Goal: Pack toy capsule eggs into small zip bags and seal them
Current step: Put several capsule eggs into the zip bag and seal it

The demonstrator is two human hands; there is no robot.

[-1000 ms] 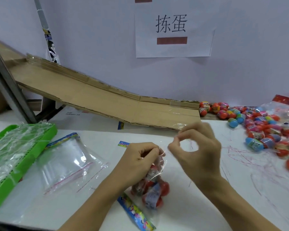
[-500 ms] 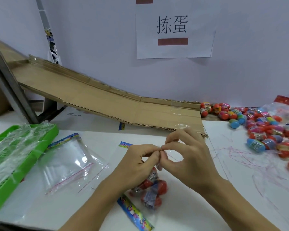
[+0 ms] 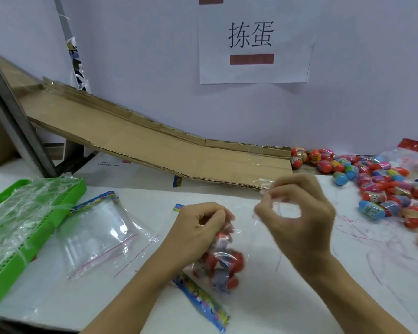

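Fingers (image 3: 221, 214) hide bag (image 3: 223, 259) mouth.

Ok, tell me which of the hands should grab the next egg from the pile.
Right. The right hand is nearer the loose egg pile at the table's right, while the left hand grips the filled bag.

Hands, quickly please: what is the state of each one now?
Left hand: closed, gripping the filled zip bag at its top.
Right hand: closed, pinching the bag's top edge.
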